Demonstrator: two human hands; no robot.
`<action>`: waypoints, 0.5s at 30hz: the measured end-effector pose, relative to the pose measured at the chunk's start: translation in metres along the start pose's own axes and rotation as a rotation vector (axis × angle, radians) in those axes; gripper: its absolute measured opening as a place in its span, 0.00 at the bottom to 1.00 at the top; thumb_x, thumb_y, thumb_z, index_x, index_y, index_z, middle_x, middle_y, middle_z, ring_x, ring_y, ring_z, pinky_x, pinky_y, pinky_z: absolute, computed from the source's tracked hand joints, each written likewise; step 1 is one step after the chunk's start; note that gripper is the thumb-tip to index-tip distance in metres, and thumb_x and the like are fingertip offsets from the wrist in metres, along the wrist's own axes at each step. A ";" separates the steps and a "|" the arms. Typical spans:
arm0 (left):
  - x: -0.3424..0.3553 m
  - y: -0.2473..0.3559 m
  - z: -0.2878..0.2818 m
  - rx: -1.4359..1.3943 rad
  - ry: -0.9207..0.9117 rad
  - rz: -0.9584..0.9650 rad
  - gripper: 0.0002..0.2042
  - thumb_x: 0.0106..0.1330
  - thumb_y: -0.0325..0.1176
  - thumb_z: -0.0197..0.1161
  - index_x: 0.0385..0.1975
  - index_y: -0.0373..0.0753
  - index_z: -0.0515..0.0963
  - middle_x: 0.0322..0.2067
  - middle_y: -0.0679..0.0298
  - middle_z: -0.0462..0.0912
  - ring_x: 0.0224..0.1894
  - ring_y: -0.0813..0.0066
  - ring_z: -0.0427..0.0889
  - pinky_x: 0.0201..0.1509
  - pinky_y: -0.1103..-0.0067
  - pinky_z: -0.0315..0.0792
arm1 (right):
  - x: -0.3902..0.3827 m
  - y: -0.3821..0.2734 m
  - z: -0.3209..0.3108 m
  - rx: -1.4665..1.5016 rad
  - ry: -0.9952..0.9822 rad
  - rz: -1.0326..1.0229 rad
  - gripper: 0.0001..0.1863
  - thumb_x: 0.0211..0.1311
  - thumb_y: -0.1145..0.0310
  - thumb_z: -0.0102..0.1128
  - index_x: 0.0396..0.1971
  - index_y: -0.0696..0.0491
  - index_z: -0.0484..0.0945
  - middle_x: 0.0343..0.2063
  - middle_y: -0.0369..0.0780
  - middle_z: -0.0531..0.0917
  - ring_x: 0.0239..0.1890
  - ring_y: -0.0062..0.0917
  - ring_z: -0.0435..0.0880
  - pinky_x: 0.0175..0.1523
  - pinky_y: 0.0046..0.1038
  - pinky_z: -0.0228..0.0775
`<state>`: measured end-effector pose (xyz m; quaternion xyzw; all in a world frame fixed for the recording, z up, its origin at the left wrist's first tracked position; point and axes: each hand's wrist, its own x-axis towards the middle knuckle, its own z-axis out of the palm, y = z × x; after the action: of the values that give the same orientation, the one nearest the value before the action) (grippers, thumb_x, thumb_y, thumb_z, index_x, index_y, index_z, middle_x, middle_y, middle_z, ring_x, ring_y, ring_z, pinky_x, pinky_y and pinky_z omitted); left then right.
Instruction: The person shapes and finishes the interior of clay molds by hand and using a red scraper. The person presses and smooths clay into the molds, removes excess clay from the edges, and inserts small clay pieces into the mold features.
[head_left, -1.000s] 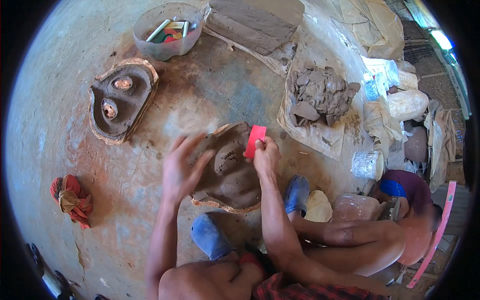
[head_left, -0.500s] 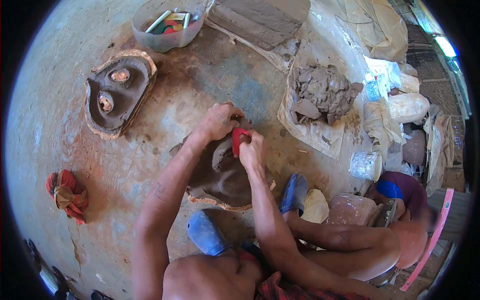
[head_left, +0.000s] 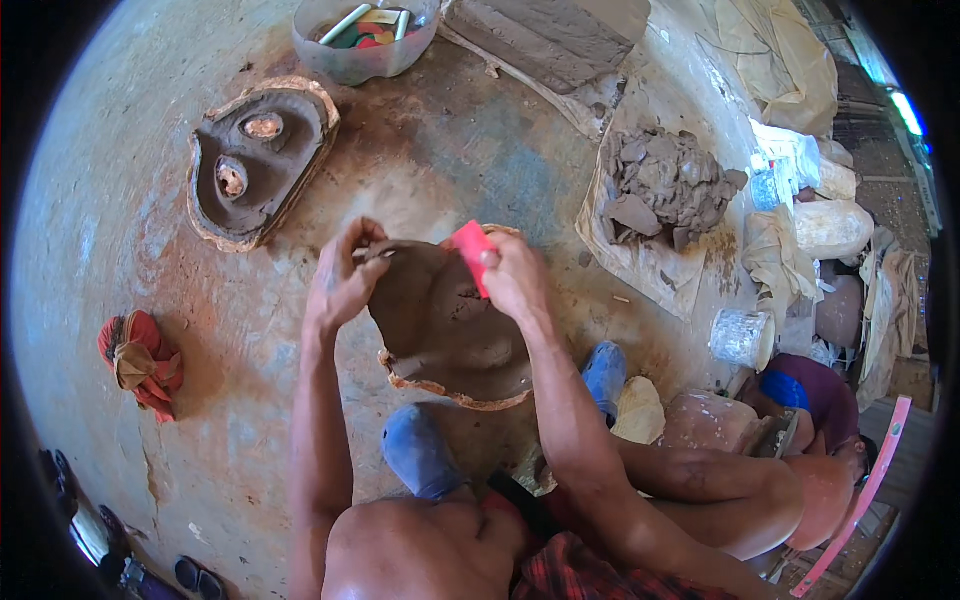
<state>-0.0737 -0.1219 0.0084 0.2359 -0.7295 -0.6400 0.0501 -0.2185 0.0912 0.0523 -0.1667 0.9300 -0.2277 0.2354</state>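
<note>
In front of me sits a plaster-rimmed mould (head_left: 455, 399) lined with a dark grey clay sheet (head_left: 440, 315). At the sheet's upper left edge, my left hand (head_left: 345, 275) has its fingers curled on the clay, with thumb and fingertips pinching it. My right hand (head_left: 518, 275) grips a flat red scraper (head_left: 473, 255) at the upper right of the mould, its blade over the clay; whether it touches is unclear. The mould's far right rim is partly hidden by this hand.
A second clay-lined mould (head_left: 322, 128) with two raised holes lies far left. Behind it stands a clear tub (head_left: 365, 68) of tools. A clay heap (head_left: 665, 185) rests on a sheet at right, near a white bucket (head_left: 742, 338). A red cloth bundle (head_left: 140, 365) lies left.
My left hand has moved left and nearer, from the mould's far end to the clay's left edge. My right hand has shifted slightly right with the scraper. The view has shifted a little.
</note>
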 end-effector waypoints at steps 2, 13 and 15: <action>-0.018 -0.016 0.012 -0.117 0.007 -0.032 0.17 0.56 0.25 0.64 0.47 0.37 0.75 0.41 0.62 0.83 0.44 0.72 0.81 0.53 0.73 0.77 | 0.002 0.006 0.002 0.011 -0.011 -0.019 0.13 0.68 0.67 0.61 0.49 0.50 0.87 0.40 0.52 0.89 0.46 0.49 0.88 0.50 0.47 0.77; -0.026 -0.033 0.053 -0.422 0.195 -0.181 0.27 0.61 0.24 0.76 0.62 0.36 0.79 0.49 0.58 0.88 0.52 0.68 0.86 0.60 0.73 0.79 | -0.024 -0.014 0.016 -0.143 -0.150 -0.121 0.11 0.65 0.69 0.59 0.42 0.54 0.86 0.38 0.56 0.86 0.45 0.55 0.85 0.49 0.50 0.74; -0.026 -0.036 0.058 -0.513 0.228 -0.204 0.24 0.61 0.23 0.75 0.59 0.35 0.82 0.47 0.59 0.89 0.50 0.70 0.86 0.59 0.73 0.79 | -0.031 -0.015 0.017 -0.132 -0.168 -0.124 0.10 0.65 0.69 0.59 0.42 0.54 0.86 0.38 0.56 0.86 0.45 0.56 0.85 0.49 0.51 0.74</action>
<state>-0.0620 -0.0611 -0.0298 0.3578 -0.5061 -0.7747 0.1252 -0.1810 0.0859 0.0574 -0.2576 0.9079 -0.1655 0.2863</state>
